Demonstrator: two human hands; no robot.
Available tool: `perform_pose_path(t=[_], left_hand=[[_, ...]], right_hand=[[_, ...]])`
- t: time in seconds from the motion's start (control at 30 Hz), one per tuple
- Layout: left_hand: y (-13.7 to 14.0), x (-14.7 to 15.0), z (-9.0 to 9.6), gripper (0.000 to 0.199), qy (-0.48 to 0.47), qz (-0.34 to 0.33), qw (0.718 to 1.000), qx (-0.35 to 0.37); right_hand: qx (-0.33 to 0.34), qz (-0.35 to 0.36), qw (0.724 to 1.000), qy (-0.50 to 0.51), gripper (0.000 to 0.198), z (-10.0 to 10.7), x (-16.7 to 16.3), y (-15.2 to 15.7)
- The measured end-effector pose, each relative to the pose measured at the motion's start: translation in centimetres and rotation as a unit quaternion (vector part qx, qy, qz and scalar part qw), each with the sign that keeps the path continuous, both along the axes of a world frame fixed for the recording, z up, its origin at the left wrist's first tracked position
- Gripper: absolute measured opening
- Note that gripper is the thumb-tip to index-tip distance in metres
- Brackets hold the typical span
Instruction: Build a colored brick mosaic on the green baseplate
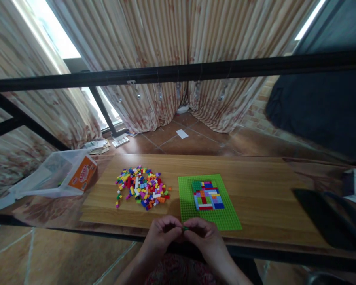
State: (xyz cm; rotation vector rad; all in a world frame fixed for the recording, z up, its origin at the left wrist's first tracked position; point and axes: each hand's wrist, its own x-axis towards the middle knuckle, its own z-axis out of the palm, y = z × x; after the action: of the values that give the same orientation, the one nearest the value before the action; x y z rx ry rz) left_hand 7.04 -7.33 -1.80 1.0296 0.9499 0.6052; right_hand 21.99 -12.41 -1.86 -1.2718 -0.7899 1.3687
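Note:
A small dark green toy brick [185, 228] is pinched between the fingertips of both my hands, just over the near edge of the table. My left hand [163, 233] grips it from the left, and my right hand [204, 235] from the right; fingers cover most of it. Right behind them lies a light green studded baseplate [184, 190]. On that plate sits a patch of joined bricks [207, 196] in red, blue, white, green, orange and purple. To the left, loose bricks [142, 186] of many colours are spread in a pile.
The wooden table [261, 190] carries the plate and pile. Off its left end stands a clear plastic bin [55, 168] with an orange label. A black flat object [317, 215] lies at the right end. A black metal bar [178, 72] crosses beyond, before the curtains [160, 35].

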Motion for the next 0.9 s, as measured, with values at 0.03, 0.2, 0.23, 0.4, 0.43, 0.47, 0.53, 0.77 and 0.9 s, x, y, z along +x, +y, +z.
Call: perform_pose_path(t=[0.03, 0.2, 0.23, 0.4, 0.43, 0.47, 0.53, 0.77, 0.9], left_hand=[[0.1, 0.0, 0.0, 0.025, 0.01, 0.002, 1.0, 0.008], [2.9, -1.7, 0.2, 0.02, 0.132, 0.108, 0.967, 0.188], [3.8, -2.3, 0.2, 0.019, 0.173, 0.108, 0.951, 0.231], [8.0, -5.3, -0.1, 0.018, 0.315, 0.126, 0.851, 0.402], [8.6, -5.7, -0.3, 0.018, 0.341, 0.117, 0.834, 0.418], [9.1, -5.9, -0.4, 0.018, 0.368, 0.113, 0.815, 0.433], [9.8, -6.1, -0.7, 0.018, 0.413, 0.105, 0.779, 0.459], [10.2, -5.7, -1.1, 0.02, 0.457, 0.096, 0.724, 0.508], [9.5, -4.2, -0.3, 0.02, 0.427, 0.111, 0.753, 0.488]], right_hand=[[0.002, -0.009, 1.0, -0.011, 0.024, -0.2, 0.5, -0.1], [0.014, -0.062, 0.99, -0.126, 0.028, -0.6, 3.6, 0.0], [0.019, -0.064, 0.985, -0.159, 0.027, -0.5, 4.3, 0.2], [0.076, -0.059, 0.933, -0.346, 0.023, 0.2, 6.7, 2.1], [0.091, -0.06, 0.918, -0.381, 0.023, 0.2, 6.9, 2.7], [0.102, -0.06, 0.903, -0.413, 0.024, 0.2, 7.1, 3.3], [0.123, -0.059, 0.874, -0.466, 0.023, -0.1, 7.2, 4.5], [0.153, -0.159, 0.826, -0.519, 0.021, -2.4, 6.9, 6.6], [0.125, -0.177, 0.83, -0.513, 0.019, -3.0, 6.9, 6.8]])
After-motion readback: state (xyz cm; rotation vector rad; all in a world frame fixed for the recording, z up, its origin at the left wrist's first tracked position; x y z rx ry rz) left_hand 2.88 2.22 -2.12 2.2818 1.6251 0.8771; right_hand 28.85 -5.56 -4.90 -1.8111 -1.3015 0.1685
